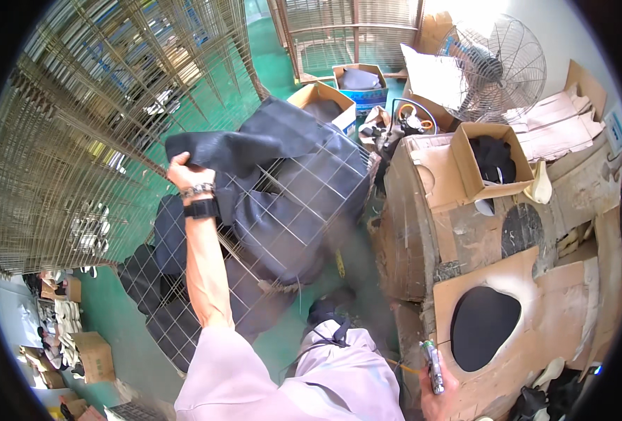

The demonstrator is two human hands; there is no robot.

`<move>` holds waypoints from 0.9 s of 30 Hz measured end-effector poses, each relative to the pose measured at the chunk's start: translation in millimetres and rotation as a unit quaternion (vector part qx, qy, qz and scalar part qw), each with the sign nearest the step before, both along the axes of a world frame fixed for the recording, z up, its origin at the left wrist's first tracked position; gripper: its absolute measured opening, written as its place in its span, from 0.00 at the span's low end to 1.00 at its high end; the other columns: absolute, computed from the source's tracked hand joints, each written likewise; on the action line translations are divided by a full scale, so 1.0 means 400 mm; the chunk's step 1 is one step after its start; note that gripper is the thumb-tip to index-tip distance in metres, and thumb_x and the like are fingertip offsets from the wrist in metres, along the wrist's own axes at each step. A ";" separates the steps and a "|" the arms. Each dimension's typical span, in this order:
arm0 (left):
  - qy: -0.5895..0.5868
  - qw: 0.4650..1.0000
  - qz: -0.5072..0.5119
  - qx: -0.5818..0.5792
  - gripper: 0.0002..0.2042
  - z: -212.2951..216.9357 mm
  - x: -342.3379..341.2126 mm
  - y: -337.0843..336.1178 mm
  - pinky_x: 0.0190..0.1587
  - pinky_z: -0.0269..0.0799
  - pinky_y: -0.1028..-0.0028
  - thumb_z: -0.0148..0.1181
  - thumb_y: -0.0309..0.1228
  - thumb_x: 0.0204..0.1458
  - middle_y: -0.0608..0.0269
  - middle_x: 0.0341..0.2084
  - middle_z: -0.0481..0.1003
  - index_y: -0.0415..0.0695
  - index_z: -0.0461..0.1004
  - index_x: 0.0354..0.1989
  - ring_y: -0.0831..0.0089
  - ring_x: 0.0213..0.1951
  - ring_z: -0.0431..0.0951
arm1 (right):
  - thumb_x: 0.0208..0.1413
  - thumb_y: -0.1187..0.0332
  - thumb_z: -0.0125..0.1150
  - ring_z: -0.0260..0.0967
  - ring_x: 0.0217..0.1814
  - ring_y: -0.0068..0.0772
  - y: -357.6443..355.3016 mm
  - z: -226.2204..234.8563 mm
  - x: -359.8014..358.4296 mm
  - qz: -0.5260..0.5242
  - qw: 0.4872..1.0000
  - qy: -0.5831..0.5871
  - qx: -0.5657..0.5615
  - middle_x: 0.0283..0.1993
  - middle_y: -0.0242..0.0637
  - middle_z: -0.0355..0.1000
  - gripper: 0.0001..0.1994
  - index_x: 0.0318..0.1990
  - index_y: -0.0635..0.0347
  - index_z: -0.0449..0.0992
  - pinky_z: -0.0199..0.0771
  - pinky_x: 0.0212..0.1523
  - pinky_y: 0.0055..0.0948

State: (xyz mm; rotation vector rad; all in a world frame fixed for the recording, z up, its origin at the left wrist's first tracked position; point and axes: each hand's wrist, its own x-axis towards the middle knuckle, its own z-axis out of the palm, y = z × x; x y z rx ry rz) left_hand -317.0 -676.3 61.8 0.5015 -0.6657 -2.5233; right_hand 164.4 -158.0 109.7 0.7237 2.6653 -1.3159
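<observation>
My left hand [188, 175] is stretched out and closed on the edge of a black leather-like sheet [269, 140]. The sheet drapes over a wire rack [304, 182], inside which more dark sheets are bunched. Low on the right, my right hand [443, 396] is wrapped around a silver metal tool [433, 366]. A thin yellow hose [403, 366] runs toward that tool; the tool's exact kind is unclear. Beside the right hand, a flat black rounded piece [486, 328] lies on a sheet of brown cardboard [445, 305].
Tall stacked wire racks [114, 105] fill the left. A cardboard-covered bench [409, 231] stands to the right, carrying an open box [483, 158] of black pieces. A large fan [493, 67] is behind it. Two more boxes [353, 107] sit on the green floor [262, 49].
</observation>
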 end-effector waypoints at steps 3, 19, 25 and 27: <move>0.012 0.999 0.042 -0.010 0.17 -0.019 -0.028 -0.052 0.57 0.73 0.51 0.57 0.28 0.39 0.55 0.43 0.80 0.40 0.77 0.42 0.52 0.47 0.80 | 0.57 0.75 0.64 0.71 0.34 0.32 -0.008 -0.014 -0.014 -0.007 1.000 -0.004 0.004 0.41 0.47 0.79 0.24 0.63 0.62 0.74 0.72 0.38 0.33; -0.144 0.875 -0.165 -0.433 0.23 -0.514 0.242 0.420 0.45 0.72 0.75 0.64 0.24 0.55 0.67 0.37 0.74 0.36 0.69 0.61 0.74 0.38 0.74 | 0.54 0.77 0.64 0.70 0.33 0.28 -0.068 -0.042 0.044 -0.128 0.990 0.050 0.021 0.36 0.42 0.76 0.24 0.61 0.68 0.74 0.73 0.38 0.28; -0.007 0.627 -0.646 -0.436 0.19 -0.386 0.552 0.864 0.50 0.76 0.72 0.62 0.28 0.59 0.59 0.42 0.81 0.38 0.73 0.59 0.73 0.45 0.81 | 0.49 0.79 0.68 0.80 0.43 0.52 -0.048 0.015 0.181 -0.223 0.973 0.055 0.023 0.45 0.55 0.78 0.27 0.60 0.70 0.73 0.77 0.47 0.35; 0.101 0.465 -0.671 -0.569 0.19 -0.445 0.600 0.923 0.43 0.77 0.71 0.64 0.30 0.57 0.58 0.36 0.82 0.39 0.75 0.57 0.74 0.38 0.81 | 0.49 0.78 0.70 0.78 0.44 0.53 -0.056 0.031 0.251 -0.275 0.959 0.063 0.019 0.46 0.54 0.77 0.30 0.62 0.67 0.72 0.76 0.46 0.32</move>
